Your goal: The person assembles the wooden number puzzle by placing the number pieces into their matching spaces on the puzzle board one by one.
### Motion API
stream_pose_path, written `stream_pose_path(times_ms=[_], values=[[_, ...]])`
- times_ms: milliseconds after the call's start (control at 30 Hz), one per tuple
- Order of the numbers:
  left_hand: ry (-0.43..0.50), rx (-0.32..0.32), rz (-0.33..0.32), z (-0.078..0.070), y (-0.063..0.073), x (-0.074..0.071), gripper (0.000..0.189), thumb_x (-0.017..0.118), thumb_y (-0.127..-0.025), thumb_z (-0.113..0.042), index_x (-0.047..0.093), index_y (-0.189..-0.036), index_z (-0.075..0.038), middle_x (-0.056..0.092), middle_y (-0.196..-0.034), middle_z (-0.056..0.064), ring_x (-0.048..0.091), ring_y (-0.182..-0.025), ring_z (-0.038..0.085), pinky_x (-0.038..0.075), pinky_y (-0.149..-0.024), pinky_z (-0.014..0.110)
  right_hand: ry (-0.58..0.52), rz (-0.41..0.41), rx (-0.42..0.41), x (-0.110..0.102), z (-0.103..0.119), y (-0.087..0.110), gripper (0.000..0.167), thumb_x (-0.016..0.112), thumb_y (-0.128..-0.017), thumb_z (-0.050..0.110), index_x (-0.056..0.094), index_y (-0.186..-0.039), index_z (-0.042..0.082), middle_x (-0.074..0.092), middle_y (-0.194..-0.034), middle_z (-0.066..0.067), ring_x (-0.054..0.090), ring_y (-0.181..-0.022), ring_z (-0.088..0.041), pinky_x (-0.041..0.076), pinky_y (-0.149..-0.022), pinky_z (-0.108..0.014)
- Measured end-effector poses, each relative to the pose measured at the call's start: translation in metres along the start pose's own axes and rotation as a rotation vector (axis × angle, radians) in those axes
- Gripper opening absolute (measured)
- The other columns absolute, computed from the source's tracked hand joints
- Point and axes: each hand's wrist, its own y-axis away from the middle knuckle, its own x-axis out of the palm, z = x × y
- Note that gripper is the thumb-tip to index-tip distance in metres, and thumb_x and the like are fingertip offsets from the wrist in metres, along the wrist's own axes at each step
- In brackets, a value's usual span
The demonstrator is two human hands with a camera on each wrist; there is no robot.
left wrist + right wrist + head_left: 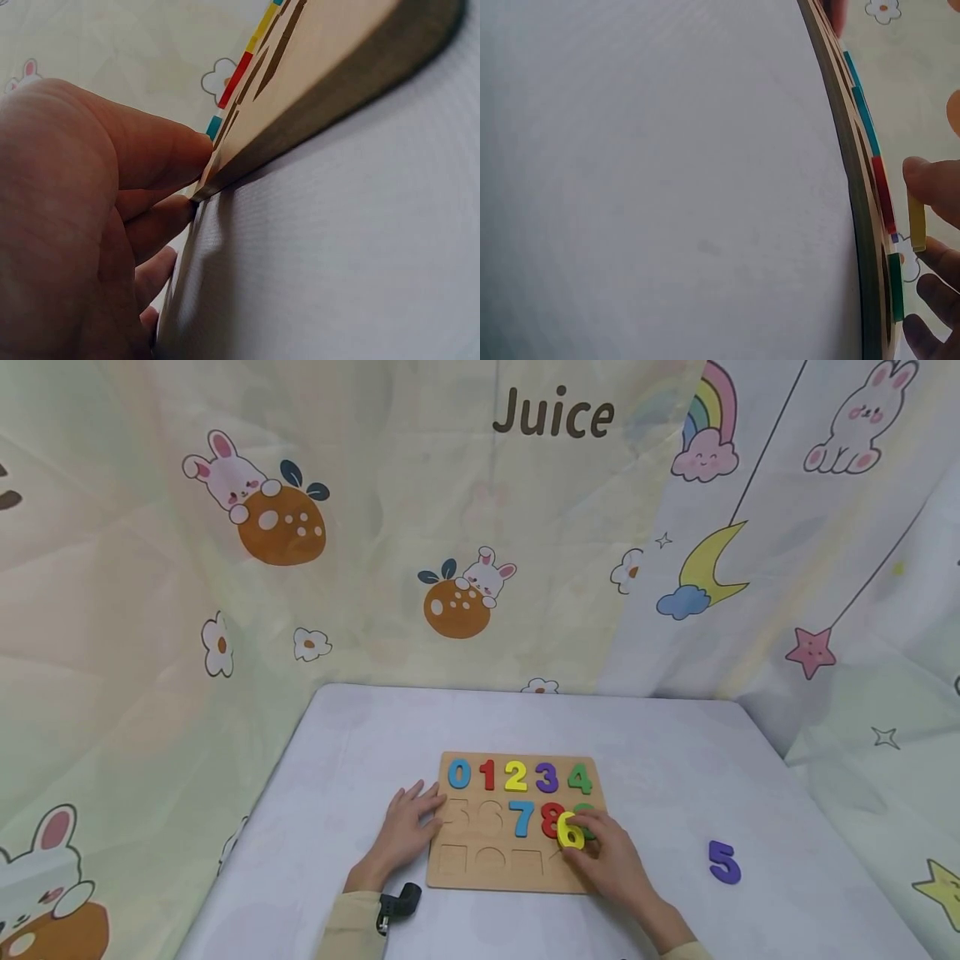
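Note:
My left hand (408, 827) lies at the left edge of a wooden number board (480, 863), its fingertips touching the edge. Close up in the left wrist view, the thumb (161, 146) meets the board's corner. Between thumb and fingertips, my right hand (611, 856) pinches a yellow number 6 (571, 832). Seen from the right wrist, that yellow piece (916, 217) is raised above the board, over its right part. It overlaps the red 8 (551, 817) and the green piece (587, 820) in the head view. A blue 7 (521, 817) sits left of them.
Along the board's top row are a blue 0 (459, 773), red 1 (487, 774), yellow 2 (516, 776), purple 3 (547, 777) and green 4 (580, 779). Bare recesses show in the lower rows. A purple 5 (724, 862) lies on the white table (675, 760) to the right.

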Motion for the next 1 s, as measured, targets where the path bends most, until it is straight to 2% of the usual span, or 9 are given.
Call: stream_pose_path(times_ms=[433, 600, 900, 1000], values=[[0.000, 0.008, -0.006, -0.001, -0.001, 0.000, 0.039, 0.065, -0.090, -0.015, 0.064, -0.129, -0.008, 0.050, -0.146, 0.006, 0.029, -0.145, 0.032, 0.011, -0.121, 0.052, 0.008, -0.009, -0.060, 0.011, 0.009, -0.004, 0.039, 0.086, -0.074, 0.018, 0.071, -0.109, 0.020, 0.061, -0.126, -0.001, 0.055, -0.121, -0.026, 0.047, -0.102, -0.051], [0.004, 0.003, -0.010, -0.001, 0.000, -0.002, 0.039, 0.066, -0.090, -0.015, 0.064, -0.128, -0.008, 0.050, -0.146, 0.007, 0.029, -0.144, 0.032, 0.011, -0.121, 0.053, 0.019, 0.000, -0.098, 0.016, 0.016, -0.009, 0.037, 0.086, -0.073, 0.019, 0.071, -0.107, 0.020, 0.062, -0.125, 0.000, 0.055, -0.120, -0.023, 0.047, -0.104, -0.046], [0.013, -0.009, -0.002, -0.002, 0.001, -0.003, 0.039, 0.065, -0.090, -0.015, 0.065, -0.128, -0.008, 0.050, -0.146, 0.007, 0.029, -0.144, 0.032, 0.011, -0.121, 0.053, 0.056, 0.016, -0.154, 0.028, 0.026, -0.016, 0.029, 0.085, -0.075, 0.020, 0.072, -0.101, 0.023, 0.061, -0.124, 0.000, 0.055, -0.113, -0.018, 0.054, -0.088, -0.035], [0.008, -0.007, -0.002, -0.002, 0.000, -0.002, 0.039, 0.065, -0.090, -0.015, 0.064, -0.128, -0.008, 0.050, -0.146, 0.007, 0.029, -0.145, 0.032, 0.011, -0.121, 0.053, 0.053, 0.028, -0.160, 0.031, 0.028, -0.017, 0.028, 0.085, -0.076, 0.021, 0.072, -0.101, 0.024, 0.061, -0.124, 0.001, 0.055, -0.114, -0.020, 0.052, -0.092, -0.038]])
